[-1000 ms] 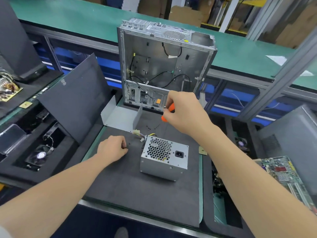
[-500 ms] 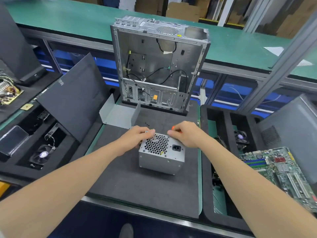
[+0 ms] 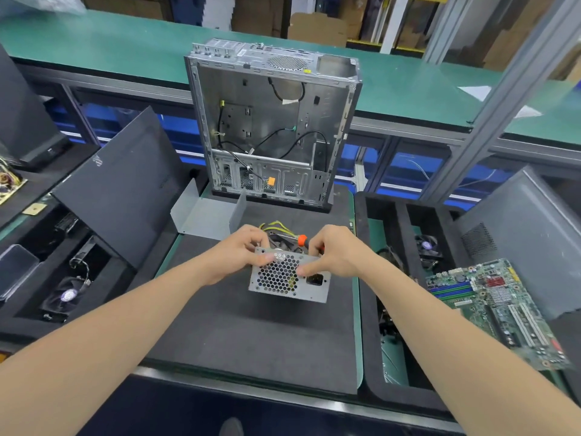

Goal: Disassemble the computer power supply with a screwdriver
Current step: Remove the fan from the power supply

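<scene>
The power supply [image 3: 289, 278] sits at the centre of the black mat [image 3: 261, 335], its honeycomb grille and power socket facing up towards the camera. Its casing is tilted, and whether its lower edge touches the mat cannot be told. Yellow wires [image 3: 276, 226] loop out behind it at twelve o'clock.

Both hands are on its top edge. The left hand [image 3: 239, 253] comes in from nine o'clock and grips the upper left corner, with its fingers curled over the back and its thumb laid on the grille. The right hand [image 3: 336, 256] comes in from three o'clock with its fingers curled round the screwdriver [image 3: 302, 240], whose orange handle pokes out between the two hands. Its thumb presses on the face between the grille and the socket. The screwdriver's tip is hidden.

At twelve o'clock from the power supply, at the far end of the mat, the computer case [image 3: 270, 127] stands upright with its side open and black cables hanging inside. A bent metal bracket [image 3: 207, 215] lies at eleven o'clock, just beside the case's foot. At ten o'clock a black side panel [image 3: 125, 187] leans over a foam tray [image 3: 19, 325] holding a fan [image 3: 67, 294]. At three o'clock a green motherboard [image 3: 500, 309] rests tilted, with another fan [image 3: 426, 247] beyond it.
</scene>
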`<state>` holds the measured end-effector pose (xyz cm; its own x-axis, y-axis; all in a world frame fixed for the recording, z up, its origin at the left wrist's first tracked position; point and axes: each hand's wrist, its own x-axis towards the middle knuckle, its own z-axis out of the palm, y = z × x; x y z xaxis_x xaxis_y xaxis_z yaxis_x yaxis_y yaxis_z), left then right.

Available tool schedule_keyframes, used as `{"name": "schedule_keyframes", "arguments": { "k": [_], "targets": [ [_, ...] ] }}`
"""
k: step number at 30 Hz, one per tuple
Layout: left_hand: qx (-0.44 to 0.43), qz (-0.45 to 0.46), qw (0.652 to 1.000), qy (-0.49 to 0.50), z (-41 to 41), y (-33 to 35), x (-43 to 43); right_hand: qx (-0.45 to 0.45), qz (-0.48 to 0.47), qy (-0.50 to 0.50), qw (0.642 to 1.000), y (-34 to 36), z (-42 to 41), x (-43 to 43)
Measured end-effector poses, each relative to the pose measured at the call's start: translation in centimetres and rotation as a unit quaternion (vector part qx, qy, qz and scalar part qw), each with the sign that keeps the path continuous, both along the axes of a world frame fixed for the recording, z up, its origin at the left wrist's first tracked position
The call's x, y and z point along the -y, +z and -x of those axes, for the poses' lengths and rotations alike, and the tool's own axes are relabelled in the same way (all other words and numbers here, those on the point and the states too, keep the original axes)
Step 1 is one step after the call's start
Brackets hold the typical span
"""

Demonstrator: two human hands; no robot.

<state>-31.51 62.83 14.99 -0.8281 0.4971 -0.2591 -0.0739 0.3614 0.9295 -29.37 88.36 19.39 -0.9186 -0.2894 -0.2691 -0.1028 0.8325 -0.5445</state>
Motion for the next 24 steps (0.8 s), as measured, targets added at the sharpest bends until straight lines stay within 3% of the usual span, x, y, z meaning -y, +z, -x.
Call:
{"name": "schedule_keyframes", "arguments": {
  "k": [4,11,16,20,24],
  "targets": [
    [-0.121,0.065,0.990,-0.004,-0.6,-1.4,-0.3,-0.069,-0.034,-0.006,0.997,-2.2,-0.6,-0.1],
    [-0.207,0.078,0.975,0.003,-1.8,-3.3,0.0,-0.090,-0.026,-0.032,0.995,-6.1,-3.4,0.1],
    [-0.208,0.064,0.975,0.030,-2.3,-3.9,-0.5,-0.078,0.059,-0.046,0.994,-8.4,-5.7,-0.1],
    [-0.207,0.066,0.976,0.019,-1.8,-2.9,-1.1,-0.131,0.126,-0.088,0.979,-8.2,-5.8,-0.8],
    [-0.039,-0.003,0.994,0.105,-1.1,-1.6,-3.1,-0.126,0.149,-0.084,0.977,-7.9,-5.8,-1.3]
  ]
}}
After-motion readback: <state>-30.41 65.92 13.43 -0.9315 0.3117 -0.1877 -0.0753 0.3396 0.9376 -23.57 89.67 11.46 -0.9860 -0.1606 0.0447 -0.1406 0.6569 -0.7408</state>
